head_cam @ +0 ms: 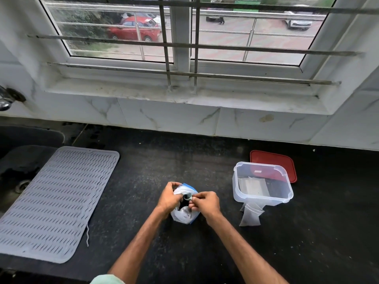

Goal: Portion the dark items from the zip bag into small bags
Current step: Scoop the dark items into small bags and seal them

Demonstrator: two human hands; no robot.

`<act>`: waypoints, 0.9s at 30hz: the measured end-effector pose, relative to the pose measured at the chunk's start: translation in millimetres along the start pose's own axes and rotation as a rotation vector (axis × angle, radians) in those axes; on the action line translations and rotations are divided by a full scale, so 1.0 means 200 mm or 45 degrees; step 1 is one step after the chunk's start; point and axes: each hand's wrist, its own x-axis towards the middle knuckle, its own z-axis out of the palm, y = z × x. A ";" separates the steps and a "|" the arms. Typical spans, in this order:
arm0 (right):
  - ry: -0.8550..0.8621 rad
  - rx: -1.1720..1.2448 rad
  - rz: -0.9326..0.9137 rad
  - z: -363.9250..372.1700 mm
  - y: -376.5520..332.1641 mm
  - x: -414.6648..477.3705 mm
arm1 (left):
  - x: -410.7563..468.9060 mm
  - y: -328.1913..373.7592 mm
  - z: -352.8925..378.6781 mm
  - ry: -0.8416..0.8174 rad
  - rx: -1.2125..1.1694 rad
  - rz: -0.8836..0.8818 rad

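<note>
Your left hand (169, 198) gripped the mouth of the zip bag (184, 216) on the counter (143, 171), probably to keep it open, while your right hand (205, 202) pinched a small scoop (187, 196) there.

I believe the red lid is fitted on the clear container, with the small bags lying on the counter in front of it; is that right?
Not quite: the red lid is off, lying flat on the counter behind the clear container, which stands open, as the head view shows. The small bags do lie on the counter in front of it.
</note>
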 end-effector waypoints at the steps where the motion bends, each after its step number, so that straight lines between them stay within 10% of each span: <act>1: -0.021 0.050 0.022 -0.01 0.00 0.00 | 0.00 0.00 0.00 -0.009 0.045 -0.005; 11: 0.044 -0.314 -0.152 0.02 0.04 0.04 | 0.01 -0.01 0.02 -0.007 -0.169 -0.168; 18: -0.055 0.006 0.045 0.00 0.04 0.05 | 0.00 0.01 0.03 0.040 -0.351 -0.312; 27: -0.199 0.030 0.108 -0.06 0.02 0.06 | -0.02 0.01 0.01 0.115 0.176 0.008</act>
